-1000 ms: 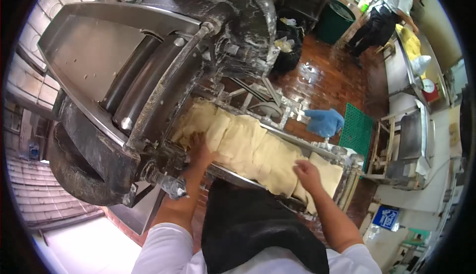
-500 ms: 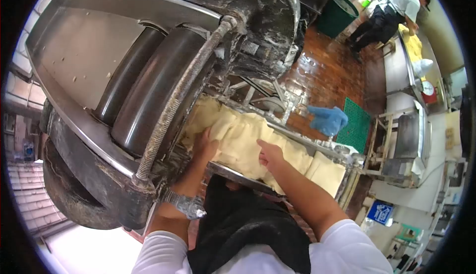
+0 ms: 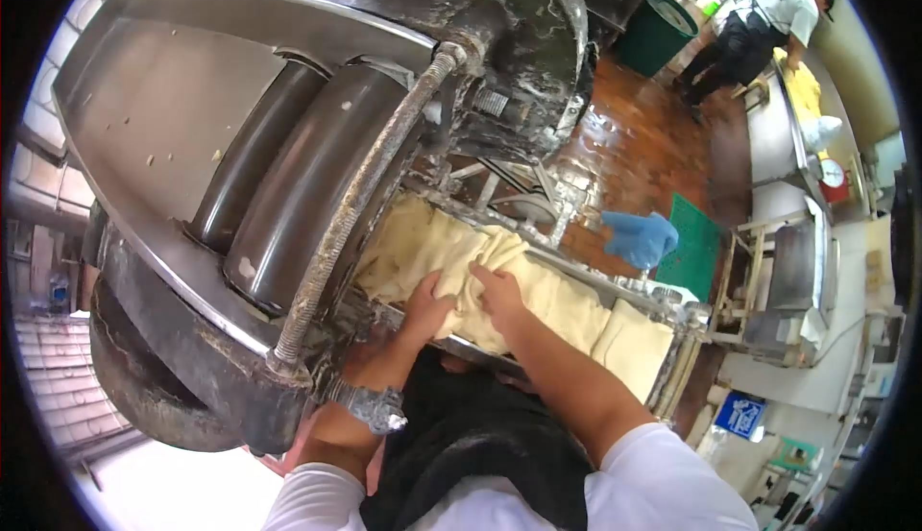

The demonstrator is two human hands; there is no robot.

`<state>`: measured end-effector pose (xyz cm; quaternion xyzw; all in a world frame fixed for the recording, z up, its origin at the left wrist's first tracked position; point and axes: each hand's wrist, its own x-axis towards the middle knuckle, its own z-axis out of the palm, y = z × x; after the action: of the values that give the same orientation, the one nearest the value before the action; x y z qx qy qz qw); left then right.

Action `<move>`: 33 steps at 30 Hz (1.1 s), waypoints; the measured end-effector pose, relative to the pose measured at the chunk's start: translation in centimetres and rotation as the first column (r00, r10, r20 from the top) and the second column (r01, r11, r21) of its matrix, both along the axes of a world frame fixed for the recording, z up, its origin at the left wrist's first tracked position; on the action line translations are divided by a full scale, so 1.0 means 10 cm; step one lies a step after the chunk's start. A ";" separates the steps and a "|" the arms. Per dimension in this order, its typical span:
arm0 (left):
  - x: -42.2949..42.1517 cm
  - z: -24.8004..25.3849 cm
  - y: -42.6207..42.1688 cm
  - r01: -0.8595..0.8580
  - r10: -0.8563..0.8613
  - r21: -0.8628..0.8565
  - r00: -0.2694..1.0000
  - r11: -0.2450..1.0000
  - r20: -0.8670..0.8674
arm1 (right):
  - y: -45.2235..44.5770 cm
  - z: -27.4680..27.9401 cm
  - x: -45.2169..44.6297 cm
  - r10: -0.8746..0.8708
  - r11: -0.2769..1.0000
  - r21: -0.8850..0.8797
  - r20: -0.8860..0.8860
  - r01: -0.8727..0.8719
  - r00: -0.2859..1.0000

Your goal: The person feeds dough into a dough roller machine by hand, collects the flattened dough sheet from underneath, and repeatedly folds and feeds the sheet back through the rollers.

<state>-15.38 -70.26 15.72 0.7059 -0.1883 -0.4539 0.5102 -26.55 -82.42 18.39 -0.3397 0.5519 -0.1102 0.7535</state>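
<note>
Gripping the folded dough (image 3: 562, 293), the left hand (image 3: 427, 308) and right hand (image 3: 499, 296) work close together, the fingers of each curled into a raised fold. The dough lies in overlapping layers along a long metal tray (image 3: 490, 359), whose near rim shows below it; at the left it reaches under the edge of a large machine (image 3: 192, 339), and at the right a flat piece ends near pale rails. Two dark metal rollers (image 3: 312, 185) sit in the machine, beside a steel chute (image 3: 158, 99) dotted with crumbs. White residue marks the machine's dark housing.

Beyond the tray, a wet-looking reddish-brown floor (image 3: 629, 128) catches the light. A blue cloth (image 3: 642, 239) hangs at the tray's far side, near a green mat (image 3: 688, 248). Farther off stands a dark green bin (image 3: 655, 36). At the far right, a person (image 3: 764, 27) in a white top and dark trousers leans over a bench (image 3: 776, 137) that carries yellow material (image 3: 803, 89), a white bundle (image 3: 822, 132) and a red scale (image 3: 834, 181) with a round white dial. Bright light fills the near left corner.
</note>
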 end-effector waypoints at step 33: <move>-0.23 -0.19 0.23 -0.583 0.492 -0.005 0.680 0.812 0.544 | -0.13 0.30 -1.38 -0.220 0.947 0.244 0.030 0.206 0.975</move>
<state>-17.67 -68.00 13.80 0.8656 -0.0637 -0.0888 0.4886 -40.38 -83.68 21.43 -0.1813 0.5731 -0.1331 0.7880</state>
